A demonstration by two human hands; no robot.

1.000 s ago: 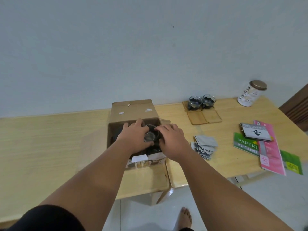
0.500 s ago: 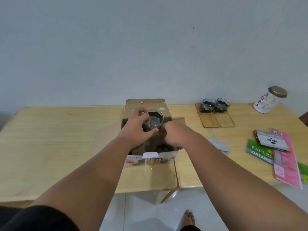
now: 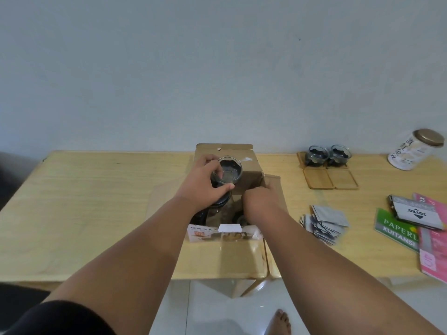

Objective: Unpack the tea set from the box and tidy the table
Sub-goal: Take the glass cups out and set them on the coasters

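Observation:
An open cardboard box (image 3: 249, 165) stands in the middle of the wooden table (image 3: 96, 201). My left hand (image 3: 205, 184) holds a small glass cup (image 3: 228, 172) above the box's opening, fingers around its rim. My right hand (image 3: 260, 204) reaches down into the right side of the box, fingers curled and hidden inside; what it touches I cannot tell. Dark round pieces (image 3: 221, 201) of the set show inside the box. Two glass cups (image 3: 327, 154) stand on wooden coasters at the back right, with two bare coasters (image 3: 330, 178) in front of them.
A pile of grey sachets (image 3: 325, 222) lies right of the box. Further right are a green booklet (image 3: 396, 229), a pink booklet (image 3: 433, 240) and a dark packet (image 3: 413, 211). A white canister with a brown lid (image 3: 416, 149) leans at the back right. My bare foot (image 3: 278, 322) is on the white floor.
My left hand has lifted the glass cup out of the box and holds it above the opening. My right hand let go of it and went down into the box's right side.

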